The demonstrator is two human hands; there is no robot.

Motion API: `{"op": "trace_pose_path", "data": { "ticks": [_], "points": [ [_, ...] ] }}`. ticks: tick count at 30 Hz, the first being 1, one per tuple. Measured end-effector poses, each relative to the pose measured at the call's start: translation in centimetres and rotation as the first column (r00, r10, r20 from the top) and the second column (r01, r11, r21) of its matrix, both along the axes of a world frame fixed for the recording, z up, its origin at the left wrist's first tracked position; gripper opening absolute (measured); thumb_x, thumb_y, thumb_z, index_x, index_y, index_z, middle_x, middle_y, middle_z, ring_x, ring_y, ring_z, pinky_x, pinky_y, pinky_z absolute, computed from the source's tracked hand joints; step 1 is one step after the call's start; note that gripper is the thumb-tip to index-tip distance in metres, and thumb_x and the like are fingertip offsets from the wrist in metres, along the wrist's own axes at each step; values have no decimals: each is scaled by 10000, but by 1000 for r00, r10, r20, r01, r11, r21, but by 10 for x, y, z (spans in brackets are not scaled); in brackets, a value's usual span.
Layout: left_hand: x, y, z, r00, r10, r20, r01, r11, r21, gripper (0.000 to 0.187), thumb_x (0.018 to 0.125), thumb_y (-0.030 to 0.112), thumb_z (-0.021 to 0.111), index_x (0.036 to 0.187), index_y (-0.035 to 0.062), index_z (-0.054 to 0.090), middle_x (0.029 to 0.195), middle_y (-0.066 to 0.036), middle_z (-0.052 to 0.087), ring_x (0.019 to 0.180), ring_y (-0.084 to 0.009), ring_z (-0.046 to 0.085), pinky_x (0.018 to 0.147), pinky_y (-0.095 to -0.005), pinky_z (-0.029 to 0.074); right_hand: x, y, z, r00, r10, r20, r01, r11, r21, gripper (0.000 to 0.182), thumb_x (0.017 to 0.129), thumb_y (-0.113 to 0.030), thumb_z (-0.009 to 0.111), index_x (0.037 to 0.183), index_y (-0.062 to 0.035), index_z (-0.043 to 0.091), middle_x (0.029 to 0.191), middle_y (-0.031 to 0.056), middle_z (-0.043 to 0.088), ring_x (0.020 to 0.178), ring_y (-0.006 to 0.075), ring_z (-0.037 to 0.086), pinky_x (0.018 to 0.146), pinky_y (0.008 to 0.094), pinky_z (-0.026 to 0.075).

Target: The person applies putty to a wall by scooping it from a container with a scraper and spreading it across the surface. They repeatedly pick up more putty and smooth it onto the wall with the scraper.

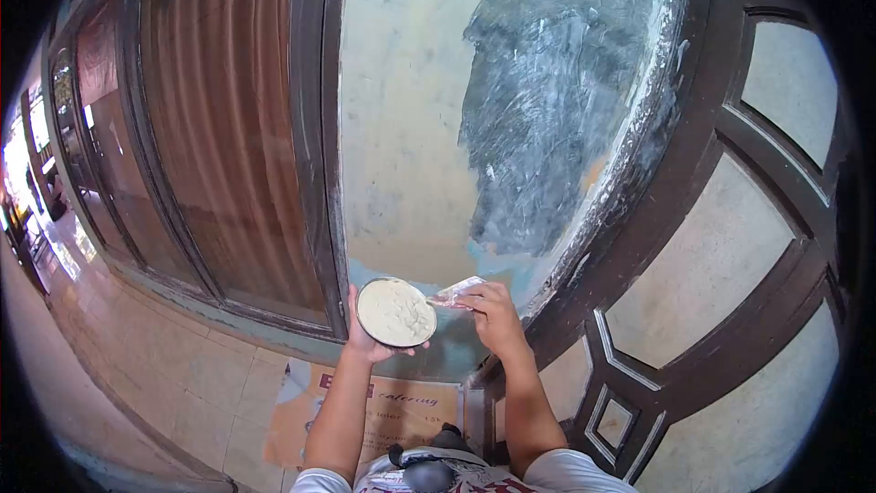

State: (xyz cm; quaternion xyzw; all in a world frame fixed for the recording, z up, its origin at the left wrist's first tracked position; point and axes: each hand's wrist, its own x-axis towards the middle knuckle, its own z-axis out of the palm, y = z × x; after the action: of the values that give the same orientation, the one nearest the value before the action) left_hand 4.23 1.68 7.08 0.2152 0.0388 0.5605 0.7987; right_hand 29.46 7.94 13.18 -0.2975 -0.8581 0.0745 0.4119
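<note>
My left hand (362, 340) cradles a round bowl (396, 312) of cream-coloured putty from below and the left side, its fingers wrapped under the rim. The putty's surface is stirred up and lumpy on the right. In my right hand (494, 312) is a putty knife (454, 293) smeared with pale paste, pinched between thumb and fingers. Its tip reaches the bowl's right rim. Just beyond both hands rises a wall (401, 128), coated cream on the left and rough grey on the right.
A dark-framed window (219, 128) with a brown curtain stands to the left. On the right is a brown panelled door (707, 256) with pale insets. A printed catering banner (420, 400) lies on the tiled floor (182, 393) below my arms.
</note>
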Motion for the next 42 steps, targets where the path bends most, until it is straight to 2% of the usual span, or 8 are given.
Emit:
{"op": "trace_pose_path", "data": {
  "ticks": [3,8,10,19,29,31,42],
  "points": [
    [0,5,0,997,-62,49,61,998,27,1133,776,977,276,1526,138,408,1386,-308,555,1013,-625,635,626,-628,627,-4,-3,-1,1000,28,8,-27,998,-57,413,747,134,608,1037,-102,785,1143,72,704,1167,334,574,1033,412,471],
    [3,3,7,998,4,-55,-4,1000,2,1156,770,979,296,1534,116,379,1396,-321,538,972,-614,650,568,-589,633,-9,0,-7,998,24,50,-22,999,-33,392,757,121,632,1036,-104,789,1150,64,703,1172,329,572,1051,418,457],
    [3,4,8,999,-11,-37,11,1000,5,1155,770,979,298,1533,116,380,1396,-321,537,973,-615,649,571,-593,633,-9,2,-9,998,38,48,-38,999,-10,461,738,145,593,1071,-113,780,1151,67,698,1154,340,556,1027,427,466],
    [5,3,6,999,-29,-33,29,999,17,1148,772,978,298,1538,126,376,1408,-317,529,980,-608,650,572,-591,635,-13,0,-12,1000,23,8,-23,1000,0,415,730,143,617,1023,-96,787,1122,74,700,1157,325,575,1036,427,462],
    [7,3,4,999,-28,-46,29,999,22,1143,776,978,283,1539,132,375,1403,-310,538,976,-602,655,566,-591,633,-16,-2,-16,1000,10,-4,-9,999,45,435,716,146,624,1039,-98,781,1109,78,695,1152,334,571,1039,433,461],
    [7,1,7,999,-38,-36,39,999,27,1147,775,979,283,1535,125,378,1390,-313,545,972,-601,657,565,-584,635,-17,-3,-16,999,23,-27,-22,999,41,481,700,165,580,1036,-116,779,1121,68,687,1186,351,538,1039,440,454],
    [6,-1,2,995,-15,-101,17,1000,12,1155,766,987,271,1532,130,386,1384,-315,548,957,-596,663,559,-574,638,-21,-4,-22,999,25,-21,-24,999,44,470,730,152,582,1050,-126,784,1138,66,689,1192,361,535,1048,445,460]
  ]
}}
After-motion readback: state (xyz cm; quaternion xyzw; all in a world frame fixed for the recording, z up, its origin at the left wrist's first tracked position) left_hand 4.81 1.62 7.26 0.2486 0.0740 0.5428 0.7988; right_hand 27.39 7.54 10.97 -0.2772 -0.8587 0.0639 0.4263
